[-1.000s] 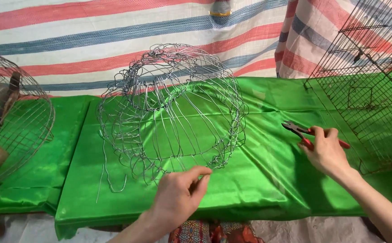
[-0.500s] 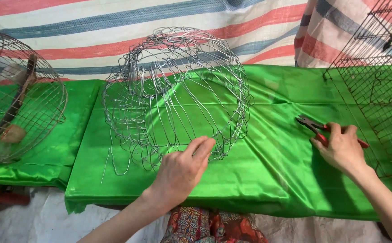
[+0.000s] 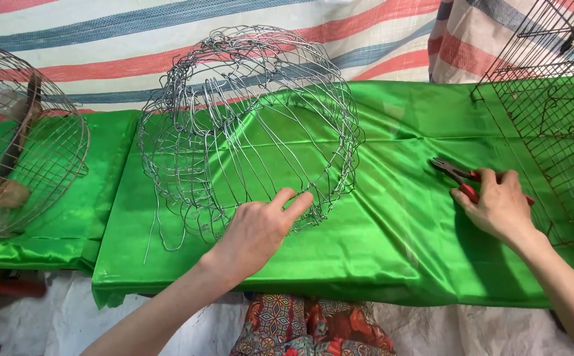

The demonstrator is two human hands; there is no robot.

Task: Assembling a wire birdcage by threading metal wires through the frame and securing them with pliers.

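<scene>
The round wire basket frame (image 3: 251,128) lies on its side on the green-covered bench (image 3: 379,244), nothing inside it. The round wire cage (image 3: 20,138) at left holds a brown object. The left hand (image 3: 260,231), fingers extended, now touches the frame's lower rim, having advanced from short of it. The right hand (image 3: 498,204) stays closed on the red-handled pliers (image 3: 461,177).

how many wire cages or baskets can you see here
3: a round wire frame at centre by the left hand, a domed cage far left, a rectangular cage far right, cropped.
</scene>
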